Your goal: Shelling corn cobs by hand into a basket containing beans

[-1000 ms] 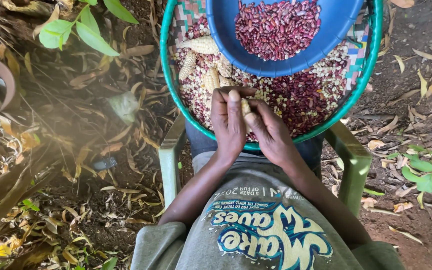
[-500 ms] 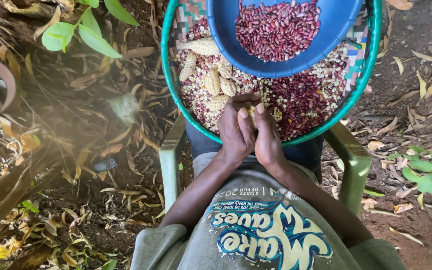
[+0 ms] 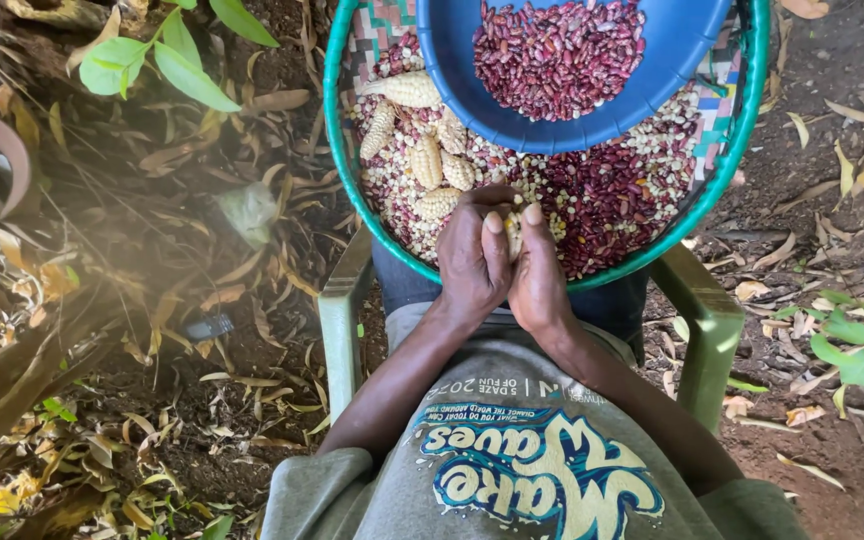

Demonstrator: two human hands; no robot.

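Hands [image 3: 507, 262] clasp cob [image 3: 514, 232]; basket rim [image 3: 372, 225] near.

bowl [image 3: 452, 60]: smooth blue plastic
tray [image 3: 742, 130]: woven, green rim
beans [image 3: 557, 55]: glossy
chair [image 3: 337, 320]: matt green plastic
shirt [image 3: 512, 440]: grey cloth

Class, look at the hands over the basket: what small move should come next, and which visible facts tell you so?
Probably a thumb push to roll more kernels off the corn cob, letting them drop into the green-rimmed basket. The left hand and right hand clasp it together directly over the loose kernels and red beans there.
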